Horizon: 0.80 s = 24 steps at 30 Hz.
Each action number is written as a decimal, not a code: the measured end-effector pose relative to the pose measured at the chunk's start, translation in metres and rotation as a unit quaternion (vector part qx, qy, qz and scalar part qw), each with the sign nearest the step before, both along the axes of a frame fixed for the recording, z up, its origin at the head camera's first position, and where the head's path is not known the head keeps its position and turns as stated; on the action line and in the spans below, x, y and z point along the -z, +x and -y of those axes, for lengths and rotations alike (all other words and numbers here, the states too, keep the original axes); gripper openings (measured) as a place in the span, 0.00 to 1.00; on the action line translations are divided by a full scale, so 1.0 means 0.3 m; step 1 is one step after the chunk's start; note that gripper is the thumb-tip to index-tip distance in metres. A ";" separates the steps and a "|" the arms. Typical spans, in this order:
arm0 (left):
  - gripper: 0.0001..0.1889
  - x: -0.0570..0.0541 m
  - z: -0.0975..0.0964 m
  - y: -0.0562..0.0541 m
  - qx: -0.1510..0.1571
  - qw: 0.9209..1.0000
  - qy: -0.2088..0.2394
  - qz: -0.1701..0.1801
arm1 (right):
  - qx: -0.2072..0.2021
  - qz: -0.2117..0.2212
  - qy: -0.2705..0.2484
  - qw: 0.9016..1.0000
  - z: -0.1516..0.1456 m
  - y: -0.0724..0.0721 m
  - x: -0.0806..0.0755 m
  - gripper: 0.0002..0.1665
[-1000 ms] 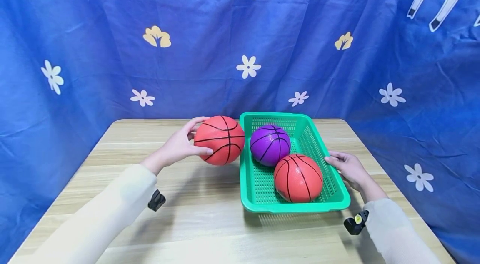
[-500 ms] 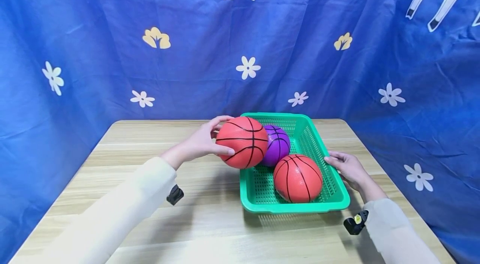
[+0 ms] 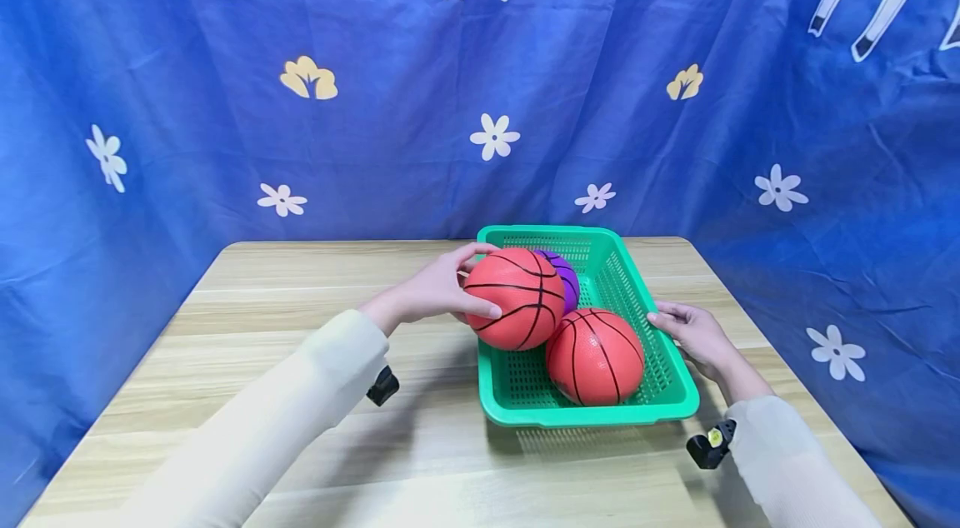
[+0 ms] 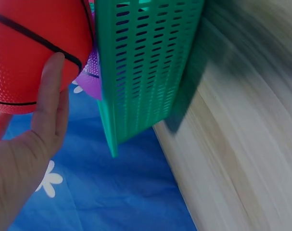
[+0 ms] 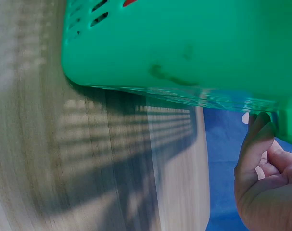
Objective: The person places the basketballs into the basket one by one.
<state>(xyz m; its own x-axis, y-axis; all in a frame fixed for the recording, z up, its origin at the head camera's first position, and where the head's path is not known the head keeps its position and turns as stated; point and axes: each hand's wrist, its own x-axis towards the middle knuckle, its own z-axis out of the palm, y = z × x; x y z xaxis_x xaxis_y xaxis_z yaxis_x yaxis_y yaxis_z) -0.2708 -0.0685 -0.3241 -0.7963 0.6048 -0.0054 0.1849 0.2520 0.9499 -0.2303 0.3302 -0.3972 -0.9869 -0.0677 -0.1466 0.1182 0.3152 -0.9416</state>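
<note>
My left hand (image 3: 442, 288) grips a red toy basketball (image 3: 517, 299) by its left side, thumb in front and fingers behind. The ball hangs over the left part of a green plastic basket (image 3: 588, 415) and covers much of a purple ball (image 3: 567, 280) lying inside. A second red basketball (image 3: 596, 357) sits in the basket's front part. On the right, my right hand (image 3: 697, 338) holds the basket's rim, with the thumb on top and fingers curled under it, as the right wrist view shows. In the left wrist view the held ball is above the basket's rim.
The basket stands on a light wooden table (image 3: 247, 345), toward its right half. Behind and beside the table hangs a blue curtain (image 3: 375, 136) with flowers and animal legs. Black wrist cameras (image 3: 383, 386) sit below both sleeves.
My left hand has carried the red basketball rightward from beside the basket to over its inside, lower now and overlapping the purple ball. The right hand and the basket have stayed put.
</note>
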 end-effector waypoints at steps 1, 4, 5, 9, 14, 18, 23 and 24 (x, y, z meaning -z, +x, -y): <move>0.40 0.002 -0.006 -0.002 -0.002 1.000 -0.002 0.004 | -0.004 -0.002 -0.001 1.000 -0.001 0.000 0.002 0.41; 0.41 0.005 -0.021 -0.007 -0.013 1.000 -0.012 0.008 | -0.008 -0.006 -0.003 1.000 -0.013 -0.007 0.013 0.44; 0.42 0.005 -0.026 -0.008 -0.015 1.000 -0.016 0.007 | -0.008 -0.005 -0.002 1.000 -0.018 -0.010 0.017 0.46; 0.43 0.003 -0.047 -0.013 -0.018 0.999 -0.029 0.006 | -0.005 0.008 -0.004 1.000 -0.035 -0.025 0.034 0.53; 0.44 0.015 -0.067 -0.024 -0.023 0.999 -0.038 0.000 | -0.006 0.005 -0.004 1.000 -0.028 -0.018 0.032 0.50; 0.44 0.029 -0.078 -0.035 -0.031 0.999 -0.040 -0.017 | 0.001 0.002 0.001 1.000 -0.015 -0.005 0.014 0.42; 0.44 0.048 -0.096 -0.046 -0.048 0.993 -0.057 -0.090 | 0.001 0.005 -0.002 1.000 -0.016 -0.002 0.010 0.40; 0.44 0.052 -0.100 -0.047 -0.052 0.991 -0.059 -0.106 | 0.001 0.005 -0.004 1.000 -0.017 -0.003 0.010 0.40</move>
